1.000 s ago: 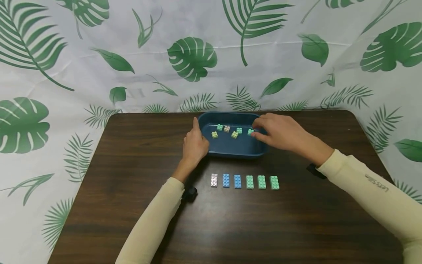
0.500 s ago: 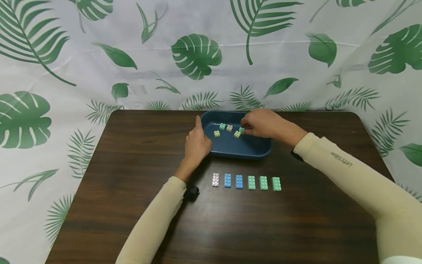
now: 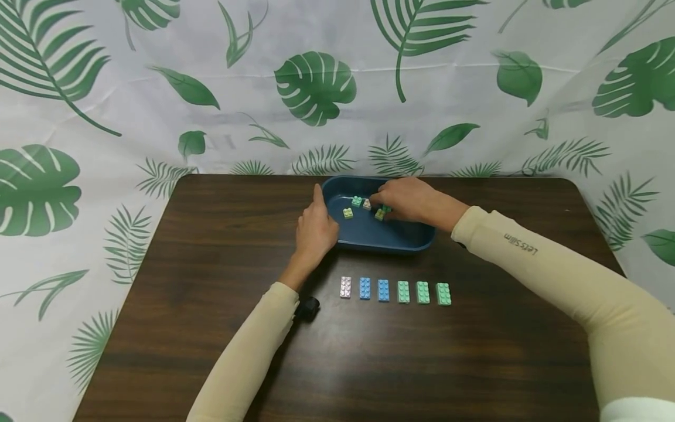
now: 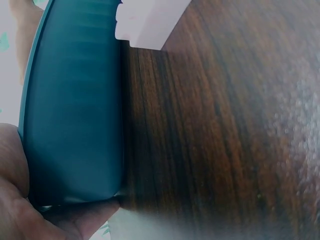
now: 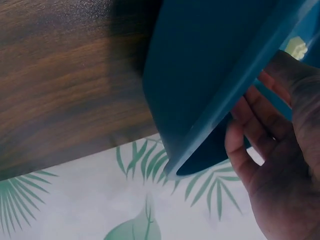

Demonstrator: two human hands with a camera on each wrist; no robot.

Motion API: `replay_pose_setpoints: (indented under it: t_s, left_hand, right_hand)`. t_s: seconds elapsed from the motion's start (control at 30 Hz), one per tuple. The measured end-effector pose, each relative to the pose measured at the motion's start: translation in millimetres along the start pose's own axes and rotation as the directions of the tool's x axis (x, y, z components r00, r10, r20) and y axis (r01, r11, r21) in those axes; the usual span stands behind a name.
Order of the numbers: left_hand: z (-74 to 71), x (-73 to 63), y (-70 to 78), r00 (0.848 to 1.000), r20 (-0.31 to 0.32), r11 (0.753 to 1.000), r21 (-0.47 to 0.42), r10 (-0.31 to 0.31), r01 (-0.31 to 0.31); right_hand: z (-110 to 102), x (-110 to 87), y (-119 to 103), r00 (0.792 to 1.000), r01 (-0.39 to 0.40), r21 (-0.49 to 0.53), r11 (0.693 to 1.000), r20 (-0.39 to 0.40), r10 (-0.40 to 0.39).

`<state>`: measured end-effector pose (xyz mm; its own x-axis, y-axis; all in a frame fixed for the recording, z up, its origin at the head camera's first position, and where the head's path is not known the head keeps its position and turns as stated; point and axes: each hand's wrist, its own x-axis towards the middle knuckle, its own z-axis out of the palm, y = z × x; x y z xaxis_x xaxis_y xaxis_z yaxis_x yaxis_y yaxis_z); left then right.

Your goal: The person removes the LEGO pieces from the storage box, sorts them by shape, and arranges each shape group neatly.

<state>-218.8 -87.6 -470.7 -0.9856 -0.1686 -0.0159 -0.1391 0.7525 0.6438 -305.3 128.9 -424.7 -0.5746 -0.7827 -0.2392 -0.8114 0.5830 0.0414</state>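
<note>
My left hand [image 3: 315, 231] holds the left end of a dark blue tray [image 3: 369, 239], its index finger stretched along the rim; in the left wrist view its thumb and fingers wrap the end. Inside the tray, my right hand [image 3: 408, 199] bends its fingers down over a green brick [image 3: 387, 208] and a yellow-green brick [image 3: 379, 214]. I cannot tell whether it grips one. A pale pink brick [image 3: 367, 204] sits near its index fingertip. Farther left lie a teal brick [image 3: 357, 201] and a yellow brick [image 3: 347, 213].
A row of larger bricks lies on the wooden table [image 3: 253, 234] before the tray: one pinkish-grey [image 3: 345, 287], two blue, including a blue brick [image 3: 365, 288], and three green, including a green brick [image 3: 444, 294]. A leaf-patterned cloth [image 3: 237, 117] hangs behind.
My right hand has moved left inside the tray, from the rightmost small brick to the green and yellow-green ones. The left hand keeps its hold, and the view has shifted slightly.
</note>
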Motion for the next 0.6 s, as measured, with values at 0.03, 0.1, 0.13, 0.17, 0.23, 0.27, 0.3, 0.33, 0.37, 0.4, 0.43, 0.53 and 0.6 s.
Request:
replay_pose_setpoints:
  t_s: [0.03, 0.1, 0.13, 0.17, 0.23, 0.27, 0.3, 0.33, 0.37, 0.4, 0.43, 0.53, 0.6]
  left_hand:
    - [0.5, 0.0, -0.3, 1.000, 0.001, 1.000, 0.003, -0.002, 0.002]
    - [1.0, 0.0, -1.1, 1.000, 0.000, 1.000, 0.002, -0.002, 0.002]
    - [0.8, 0.2, -1.0, 1.000, -0.002, 1.000, 0.003, -0.001, 0.001]
    - [0.6, 0.3, -1.1, 1.000, -0.006, 1.000, 0.002, 0.001, -0.001]
    - [0.4, 0.4, -1.5, 1.000, -0.012, 1.000, 0.006, 0.004, -0.004]
    - [0.3, 0.4, -1.8, 1.000, -0.014, 1.000, 0.007, 0.006, -0.006]
    - [0.3, 0.3, -2.1, 1.000, -0.014, 1.000, 0.008, 0.006, -0.006]
    - [0.2, 0.2, -2.1, 1.000, -0.015, 1.000, 0.009, 0.007, -0.007]
    - [0.2, 0.2, -2.2, 1.000, -0.014, 1.000, 0.008, 0.008, -0.008]
    - [0.3, 0.2, -2.1, 1.000, -0.012, 1.000, 0.005, 0.010, -0.010]
    - [0.6, 0.1, -2.2, 1.000, -0.011, 1.000, 0.003, 0.010, -0.010]
    - [1.1, -0.2, -1.8, 1.000, -0.008, 1.000, -0.004, 0.010, -0.010]
    - [1.6, -0.3, -1.7, 1.000, -0.007, 1.000, -0.009, 0.009, -0.009]
  right_hand:
    - [0.8, 0.3, -0.4, 1.000, 0.004, -0.003, 1.000, -0.005, -0.004]
    - [2.5, 1.0, -1.0, 1.000, 0.013, -0.008, 1.000, -0.017, -0.014]
    - [2.6, 1.2, -1.0, 1.000, 0.016, -0.011, 1.000, -0.021, -0.016]
    - [2.7, 1.5, -1.1, 1.000, 0.017, -0.011, 1.000, -0.022, -0.017]
    - [3.3, 2.4, -1.2, 0.999, 0.021, -0.010, 1.000, -0.025, -0.021]
    - [3.6, 2.9, -1.2, 0.999, 0.021, -0.008, 1.000, -0.024, -0.021]
    - [3.9, 3.3, -1.3, 1.000, 0.020, -0.008, 1.000, -0.023, -0.020]
    - [4.2, 3.7, -1.4, 1.000, 0.019, -0.008, 1.000, -0.020, -0.019]
    - [4.6, 4.0, -1.3, 1.000, 0.017, -0.011, 1.000, -0.019, -0.018]
    - [5.1, 4.2, -1.1, 1.000, 0.015, -0.016, 1.000, -0.017, -0.015]
    - [5.5, 4.3, -0.9, 1.000, 0.011, -0.023, 1.000, -0.012, -0.011]
    - [5.7, 4.0, -0.3, 1.000, -0.003, -0.040, 0.999, 0.003, 0.003]
    - [4.6, 3.4, -0.3, 1.000, -0.022, -0.040, 0.999, 0.020, 0.022]
